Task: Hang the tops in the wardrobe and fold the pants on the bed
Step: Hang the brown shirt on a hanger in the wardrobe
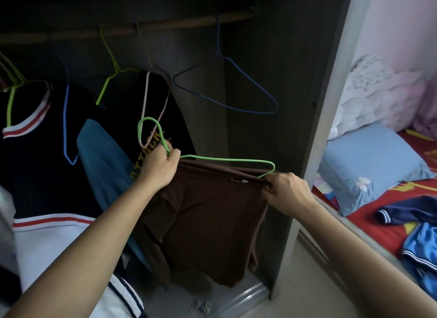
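Head view: open wardrobe [264, 57], bed [376, 214] at right.
Left hand [160, 167]: clenched round neck of green wire hanger [227, 158].
Right hand [287, 191]: pinching brown top [212, 223] at hanger's right end.
Brown top: draped over that hanger, below the rail [177, 27], before a hung black shirt [165, 104].
Rail: bare blue hanger [238, 80].
Bed: blue pillow [369, 166], crumpled blue pants [422, 249].

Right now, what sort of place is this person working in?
Probably a bedroom: an open wardrobe whose rail carries hung tops, with a bed and blue pillow right beside it.
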A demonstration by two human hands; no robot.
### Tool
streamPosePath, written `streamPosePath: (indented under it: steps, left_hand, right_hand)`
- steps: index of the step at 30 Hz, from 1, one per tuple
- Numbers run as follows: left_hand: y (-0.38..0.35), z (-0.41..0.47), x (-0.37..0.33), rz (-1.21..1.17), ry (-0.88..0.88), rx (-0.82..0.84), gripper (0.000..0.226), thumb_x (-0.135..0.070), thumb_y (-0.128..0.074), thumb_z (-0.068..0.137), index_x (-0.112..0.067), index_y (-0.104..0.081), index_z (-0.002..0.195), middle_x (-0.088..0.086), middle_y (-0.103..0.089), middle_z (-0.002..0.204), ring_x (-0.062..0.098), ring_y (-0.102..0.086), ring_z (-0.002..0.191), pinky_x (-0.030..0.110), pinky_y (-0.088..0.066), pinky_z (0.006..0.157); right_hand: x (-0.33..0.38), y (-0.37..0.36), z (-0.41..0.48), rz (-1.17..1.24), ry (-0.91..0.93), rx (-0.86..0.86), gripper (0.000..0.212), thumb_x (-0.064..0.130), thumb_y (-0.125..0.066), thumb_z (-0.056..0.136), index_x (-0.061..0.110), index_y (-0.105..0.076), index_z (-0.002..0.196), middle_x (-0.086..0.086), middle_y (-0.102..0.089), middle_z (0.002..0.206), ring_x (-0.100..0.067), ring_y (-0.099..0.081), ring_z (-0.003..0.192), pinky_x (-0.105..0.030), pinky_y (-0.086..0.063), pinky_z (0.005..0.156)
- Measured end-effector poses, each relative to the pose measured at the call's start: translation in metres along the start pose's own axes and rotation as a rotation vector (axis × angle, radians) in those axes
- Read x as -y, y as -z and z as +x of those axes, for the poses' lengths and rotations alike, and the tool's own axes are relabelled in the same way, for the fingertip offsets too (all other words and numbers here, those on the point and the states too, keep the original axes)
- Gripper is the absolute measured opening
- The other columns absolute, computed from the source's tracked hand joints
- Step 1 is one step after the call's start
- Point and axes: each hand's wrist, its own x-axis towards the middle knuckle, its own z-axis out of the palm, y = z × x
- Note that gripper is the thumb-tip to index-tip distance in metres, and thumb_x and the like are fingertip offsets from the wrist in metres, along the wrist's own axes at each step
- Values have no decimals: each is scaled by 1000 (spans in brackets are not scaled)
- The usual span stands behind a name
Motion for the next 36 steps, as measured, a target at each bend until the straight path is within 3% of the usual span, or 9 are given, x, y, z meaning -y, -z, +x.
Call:
streamPosePath:
  steps: [6,10,18,21,24,27,31,34,36]
  left_hand:
    - [2,4,4,14,-23,49,16,-26,-45,97,-12,-49,101,10,-59,97,29,-55,93,39,-43,82]
    - [0,6,8,25,-34,80,14,-27,-44,97,-14,-46,102,7,-58,88,30,-56,88,38,-43,77]
    - [2,11,1,41,-90,33,13,-26,-45,98,-14,-44,103,5,-56,80,29,-57,81,41,-46,75]
    - [-4,7,0,177,-147,60,15,-28,-46,97,-15,-44,104,6,-56,81,30,-57,78,38,-42,69]
    - [-25,-4,-4,361,-246,138,27,-31,-42,98,-11,-46,116,10,-62,90,37,-61,87,42,-43,77]
    - [-35,-9,-19,240,-273,179,27,-39,-42,101,-13,-48,107,6,-61,88,32,-61,87,45,-46,82]
    - [-31,-2,-29,16,-151,294,43,-60,-64,83,-24,-49,100,-5,-56,90,17,-55,89,37,-44,82]
    - [-25,-3,-27,-99,-103,355,49,-33,-81,73,-23,-52,111,2,-60,110,15,-58,108,31,-44,95]
    - [-20,-6,-29,-139,-98,396,48,-8,-73,76,-20,-50,116,5,-57,119,13,-52,117,26,-40,98]
  right_hand:
    - [-6,11,-1,25,-37,-72,17,38,-56,91,23,-64,95,10,-60,73,-9,-60,61,-28,-57,58]
    - [-8,14,2,23,-53,-112,26,37,-55,90,21,-68,106,8,-64,77,-8,-60,62,-27,-57,57]
    - [-7,29,15,-138,-7,-101,21,35,-53,90,21,-65,101,4,-64,85,-13,-62,69,-28,-57,60]
    - [2,35,13,-66,79,-116,21,29,-55,91,21,-63,108,5,-66,96,-14,-64,79,-28,-58,66]
    - [18,43,15,90,207,-101,23,28,-57,84,23,-63,105,8,-63,90,-13,-63,80,-27,-54,66]
    - [36,35,20,150,333,7,29,30,-55,84,22,-68,108,3,-65,97,-14,-62,90,-30,-52,81]
    - [48,16,25,308,320,67,28,31,-41,103,19,-62,118,0,-61,103,-15,-57,98,-31,-47,90]
    - [47,9,28,314,308,71,27,36,-41,105,22,-50,126,-1,-59,108,-20,-59,99,-33,-48,85]
    - [49,5,32,255,271,18,29,41,-47,102,21,-44,122,-3,-63,108,-27,-62,97,-40,-49,77]
